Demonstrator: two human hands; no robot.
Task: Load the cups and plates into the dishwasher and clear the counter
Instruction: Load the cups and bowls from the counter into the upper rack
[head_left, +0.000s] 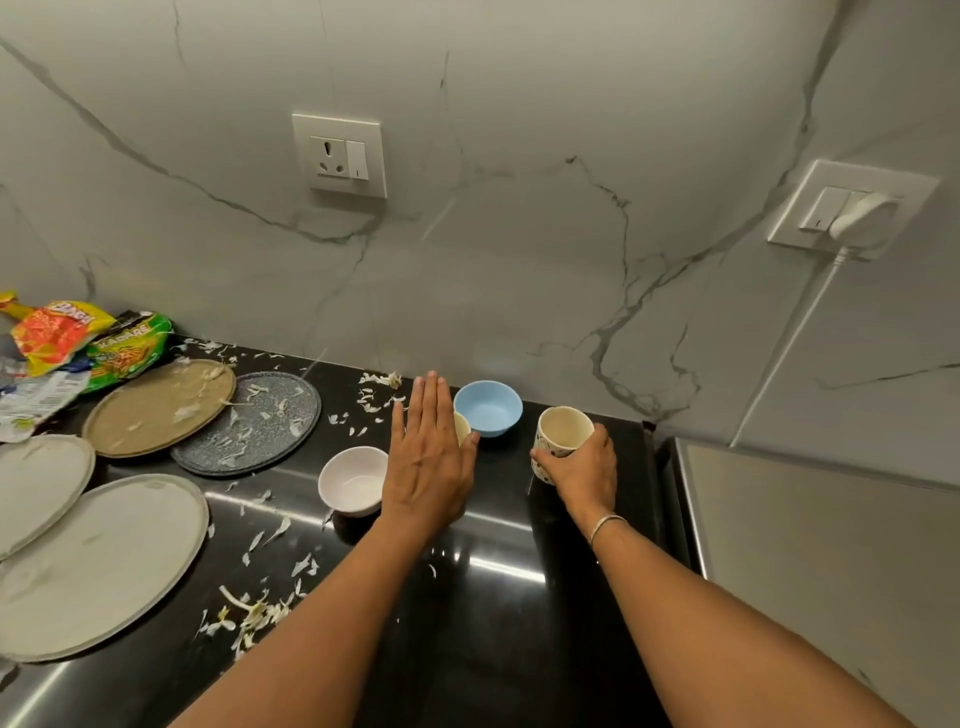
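My right hand (582, 467) grips a cream patterned cup (561, 431) standing on the black counter (493, 597) near its right end. My left hand (428, 457) is stretched out flat with straight fingers, in front of a second cream cup (462, 427) that it mostly hides. A blue bowl (488, 408) sits by the wall between the two cups. A white bowl (350, 480) stands just left of my left hand. Further left lie a tan plate (156, 408), a speckled dark plate (254, 423) and two pale grey plates (98, 566) (36, 488).
Snack wrappers (78, 343) are piled at the back left corner. White scraps (260, 608) litter the counter around the plates and near its front. A grey appliance top (810, 545) adjoins the counter on the right. Wall sockets (340, 156) (852, 208) sit above, one with a plugged cable.
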